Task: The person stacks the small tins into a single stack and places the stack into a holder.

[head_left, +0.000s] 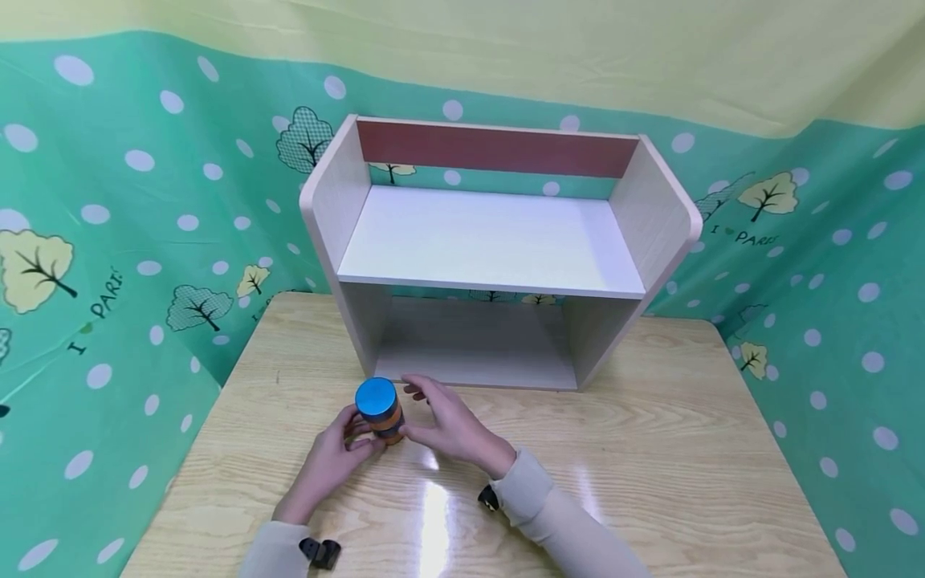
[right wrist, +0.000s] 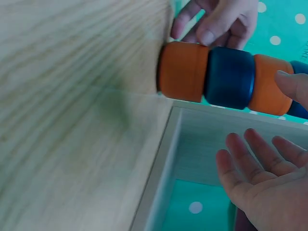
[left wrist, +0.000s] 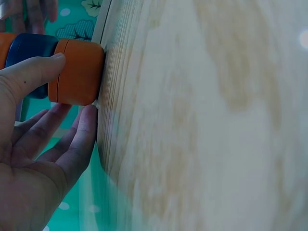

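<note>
A stack of short, round orange and blue containers [head_left: 376, 397] stands upright on the wooden table, blue on top. From the bottom up, the right wrist view shows an orange container [right wrist: 183, 72], a blue one [right wrist: 230, 77], another orange one [right wrist: 270, 82] and a blue one partly cut off. My left hand [head_left: 336, 457] holds the bottom orange container, thumb across its side and fingertips low by the table. On the stack's other side my right hand [head_left: 451, 425] has its fingers spread away from it, and its thumb overlaps the upper orange container in the right wrist view.
A two-tier shelf [head_left: 491, 241] with pale side panels and a dark red back strip stands behind the stack, its lower front edge close to it. Patterned green cloth [head_left: 144, 241] hangs around the wooden table [head_left: 650, 449].
</note>
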A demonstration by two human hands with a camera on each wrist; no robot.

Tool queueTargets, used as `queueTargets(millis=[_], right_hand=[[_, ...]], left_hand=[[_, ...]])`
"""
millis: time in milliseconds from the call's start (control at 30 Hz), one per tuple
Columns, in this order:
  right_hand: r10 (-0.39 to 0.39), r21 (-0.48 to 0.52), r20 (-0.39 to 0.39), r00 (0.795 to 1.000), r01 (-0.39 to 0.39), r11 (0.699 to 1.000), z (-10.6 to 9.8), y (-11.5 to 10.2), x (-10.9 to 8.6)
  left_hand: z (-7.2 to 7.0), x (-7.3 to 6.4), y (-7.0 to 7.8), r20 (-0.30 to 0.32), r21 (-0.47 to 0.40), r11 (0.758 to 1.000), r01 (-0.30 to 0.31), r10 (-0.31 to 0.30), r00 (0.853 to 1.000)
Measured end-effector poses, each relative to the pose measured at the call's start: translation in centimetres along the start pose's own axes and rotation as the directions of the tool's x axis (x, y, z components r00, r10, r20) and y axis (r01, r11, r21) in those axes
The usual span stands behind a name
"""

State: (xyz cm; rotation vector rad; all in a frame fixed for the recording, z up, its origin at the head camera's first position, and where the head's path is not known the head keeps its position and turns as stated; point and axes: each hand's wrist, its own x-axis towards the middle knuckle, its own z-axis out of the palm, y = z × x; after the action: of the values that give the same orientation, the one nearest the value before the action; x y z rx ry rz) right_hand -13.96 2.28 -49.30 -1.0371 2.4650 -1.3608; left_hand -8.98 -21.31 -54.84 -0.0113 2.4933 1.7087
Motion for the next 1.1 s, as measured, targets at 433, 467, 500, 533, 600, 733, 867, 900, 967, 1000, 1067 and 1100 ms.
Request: queueTargets(millis=[433,467,500,533,600,733,867,900,967,1000,1067,1100], right_hand=[[0.011,0.015,-0.016,1.0,-0.011,1.0,0.8,1.5,-0.4],[0.015,0.019,-0.015,1.0,-0.015,1.0,0.9,1.5,-0.4],[0.02,0.025,-0.014,1.0,-0.02,0.999,1.0,1.6,-0.4],[0.023,0.031,-0.012,1.0,-0.023,0.999,1.1,1.6,-0.3],[0.033,0.045,-0.006,0.999,-0.033,0.998,1.3,1.7,-0.3],[0.049,0.075,0.011,0.999,-0.05,0.996,1.6,1.9,-0.2],[0.069,0.102,0.027,0.997,-0.071,0.992,2.0,1.9,-0.1],[0.07,0.106,0.029,0.997,-0.072,0.992,2.1,1.9,-0.1],[0.075,0.118,0.034,0.997,-0.079,0.99,2.2,1.9,0.0],[0.077,0.121,0.037,0.996,-0.081,0.989,2.3,1.8,0.1],[0.074,0.118,0.039,0.996,-0.078,0.99,2.5,1.8,0.2],[0.073,0.118,0.04,0.997,-0.077,0.99,2.6,1.8,0.2]], left_hand=[[0.0,0.1,0.1,0.001,-0.008,1.0,0.004,-0.004,1.0],[0.0,0.1,0.1,0.001,-0.006,1.0,0.005,-0.005,1.0],[0.0,0.2,0.1,0.002,-0.004,1.0,0.006,-0.006,1.0],[0.0,0.2,0.1,0.001,-0.002,1.0,0.007,-0.007,1.0],[0.0,0.2,0.1,0.0,0.001,1.0,0.008,-0.008,1.0],[0.0,0.2,-0.1,0.003,0.002,1.0,0.008,-0.008,1.0],[0.0,0.2,-0.2,0.003,-0.002,1.0,0.006,-0.006,1.0],[-0.1,0.2,-0.3,0.001,-0.003,1.0,0.004,-0.004,1.0],[-0.1,0.2,-0.3,0.0,-0.001,1.0,0.005,-0.005,1.0],[0.0,0.2,-0.4,0.0,0.002,1.0,0.006,-0.006,1.0],[0.0,0.2,-0.4,0.003,0.008,1.0,0.009,-0.009,1.0],[0.0,0.2,-0.5,0.003,0.014,1.0,0.01,-0.01,1.0]])
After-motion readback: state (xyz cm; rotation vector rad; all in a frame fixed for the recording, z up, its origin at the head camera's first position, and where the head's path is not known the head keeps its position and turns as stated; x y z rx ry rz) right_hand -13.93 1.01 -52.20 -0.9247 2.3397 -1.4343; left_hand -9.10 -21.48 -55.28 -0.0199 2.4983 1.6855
